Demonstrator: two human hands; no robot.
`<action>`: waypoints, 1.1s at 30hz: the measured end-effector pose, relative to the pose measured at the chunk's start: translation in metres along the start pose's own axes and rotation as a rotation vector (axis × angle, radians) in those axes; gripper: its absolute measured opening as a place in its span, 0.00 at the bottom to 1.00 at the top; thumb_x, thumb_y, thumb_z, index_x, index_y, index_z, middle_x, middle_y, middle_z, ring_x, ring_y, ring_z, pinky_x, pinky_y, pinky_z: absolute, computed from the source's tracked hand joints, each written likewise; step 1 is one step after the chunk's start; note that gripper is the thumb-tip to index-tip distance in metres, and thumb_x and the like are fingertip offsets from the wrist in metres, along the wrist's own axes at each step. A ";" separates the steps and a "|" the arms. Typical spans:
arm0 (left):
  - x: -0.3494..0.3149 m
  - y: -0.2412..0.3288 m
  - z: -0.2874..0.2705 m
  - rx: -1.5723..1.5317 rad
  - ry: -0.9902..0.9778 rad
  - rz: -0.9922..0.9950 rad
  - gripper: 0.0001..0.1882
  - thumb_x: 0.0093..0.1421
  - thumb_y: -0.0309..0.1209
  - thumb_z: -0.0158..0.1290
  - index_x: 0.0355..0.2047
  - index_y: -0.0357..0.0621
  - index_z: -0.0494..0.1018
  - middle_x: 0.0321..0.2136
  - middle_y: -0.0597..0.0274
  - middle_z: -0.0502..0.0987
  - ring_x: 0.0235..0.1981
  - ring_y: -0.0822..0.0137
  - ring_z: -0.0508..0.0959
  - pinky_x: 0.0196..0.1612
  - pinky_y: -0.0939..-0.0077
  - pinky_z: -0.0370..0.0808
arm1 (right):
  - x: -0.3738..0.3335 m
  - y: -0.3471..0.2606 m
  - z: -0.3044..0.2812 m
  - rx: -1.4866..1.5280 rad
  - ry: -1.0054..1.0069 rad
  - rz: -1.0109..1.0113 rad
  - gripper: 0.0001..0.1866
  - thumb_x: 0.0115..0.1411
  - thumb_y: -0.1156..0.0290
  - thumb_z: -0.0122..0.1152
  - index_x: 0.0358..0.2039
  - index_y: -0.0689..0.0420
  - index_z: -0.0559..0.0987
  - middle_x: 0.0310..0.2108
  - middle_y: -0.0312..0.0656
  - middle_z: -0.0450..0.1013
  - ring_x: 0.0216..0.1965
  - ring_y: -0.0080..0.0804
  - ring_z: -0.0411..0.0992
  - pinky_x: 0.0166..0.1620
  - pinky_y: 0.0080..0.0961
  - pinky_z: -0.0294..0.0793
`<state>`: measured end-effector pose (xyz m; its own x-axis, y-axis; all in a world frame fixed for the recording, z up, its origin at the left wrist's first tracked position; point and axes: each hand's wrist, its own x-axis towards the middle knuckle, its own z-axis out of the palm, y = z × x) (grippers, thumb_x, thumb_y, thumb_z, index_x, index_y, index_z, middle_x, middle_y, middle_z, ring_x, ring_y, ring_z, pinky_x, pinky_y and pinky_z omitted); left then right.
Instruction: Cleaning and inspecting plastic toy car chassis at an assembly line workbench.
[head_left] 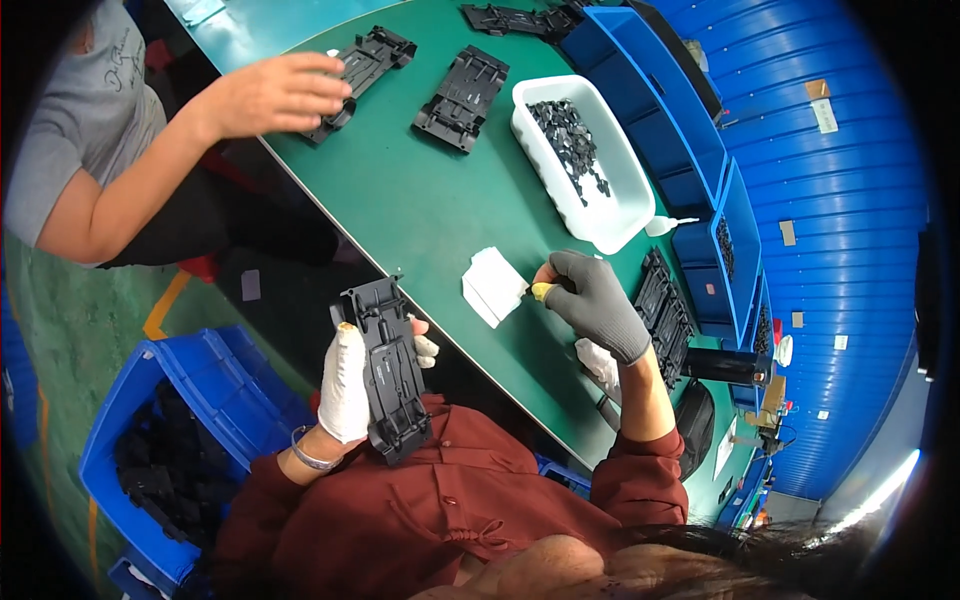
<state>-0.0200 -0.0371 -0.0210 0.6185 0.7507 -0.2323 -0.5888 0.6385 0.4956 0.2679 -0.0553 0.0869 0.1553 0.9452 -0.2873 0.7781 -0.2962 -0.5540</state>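
Observation:
My left hand (345, 385), in a white glove with bare fingertips, grips a long black plastic chassis (388, 365) upright in front of my body, off the table's edge. My right hand (590, 300) wears a grey glove with a bit of yellow at the thumb tip. Its thumb and forefinger are pinched together above the green table, and a tiny dark spot shows at the tips, too small to name. Just left of those fingertips lies a small stack of white paper slips (494, 287).
A white tub (610, 215) of small black parts stands beyond my right hand, before blue bins (690, 150). More black chassis (462, 98) lie on the table (400, 200). A co-worker's hand (290, 95) reaches in at left. A blue crate (215, 375) holds black parts.

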 end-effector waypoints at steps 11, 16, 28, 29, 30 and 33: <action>-0.001 0.001 0.002 0.010 0.012 0.000 0.43 0.66 0.63 0.43 0.55 0.27 0.67 0.46 0.46 0.78 0.43 0.59 0.81 0.50 0.65 0.79 | -0.002 -0.004 0.010 0.021 -0.078 0.157 0.10 0.55 0.69 0.64 0.32 0.63 0.82 0.20 0.34 0.73 0.23 0.16 0.66 0.28 0.19 0.65; 0.000 0.001 0.003 0.060 0.001 -0.025 0.43 0.66 0.65 0.40 0.56 0.30 0.67 0.46 0.48 0.78 0.44 0.59 0.81 0.49 0.64 0.79 | -0.006 0.000 0.011 0.025 0.019 0.122 0.09 0.54 0.71 0.65 0.32 0.64 0.82 0.20 0.34 0.73 0.23 0.16 0.66 0.28 0.20 0.66; 0.000 0.001 0.006 0.017 0.018 -0.002 0.42 0.67 0.62 0.43 0.54 0.27 0.67 0.45 0.46 0.78 0.44 0.59 0.81 0.50 0.65 0.79 | -0.016 -0.010 0.025 0.117 0.038 0.059 0.09 0.56 0.70 0.64 0.32 0.64 0.81 0.21 0.34 0.72 0.24 0.16 0.66 0.28 0.19 0.65; -0.001 0.001 0.007 0.015 0.022 0.001 0.42 0.67 0.62 0.43 0.54 0.27 0.67 0.45 0.46 0.78 0.44 0.59 0.81 0.50 0.65 0.79 | -0.015 -0.009 0.026 0.113 0.038 0.038 0.09 0.57 0.70 0.64 0.32 0.64 0.81 0.21 0.34 0.72 0.24 0.16 0.66 0.29 0.19 0.66; -0.001 0.001 0.006 0.016 0.024 0.002 0.42 0.67 0.62 0.43 0.54 0.27 0.67 0.45 0.46 0.78 0.44 0.59 0.81 0.50 0.65 0.79 | -0.014 -0.008 0.025 0.114 0.037 0.037 0.09 0.57 0.70 0.64 0.32 0.64 0.81 0.21 0.34 0.72 0.24 0.16 0.66 0.29 0.19 0.66; -0.001 0.001 0.001 0.009 0.011 -0.007 0.42 0.67 0.62 0.42 0.55 0.27 0.67 0.46 0.47 0.78 0.44 0.59 0.81 0.50 0.65 0.79 | -0.016 -0.005 0.026 0.085 0.167 0.042 0.08 0.53 0.71 0.63 0.28 0.64 0.79 0.26 0.48 0.75 0.26 0.36 0.75 0.30 0.31 0.71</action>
<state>-0.0204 -0.0378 -0.0192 0.6170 0.7478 -0.2451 -0.5797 0.6425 0.5011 0.2459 -0.0723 0.0745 0.2910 0.9392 -0.1823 0.7156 -0.3401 -0.6101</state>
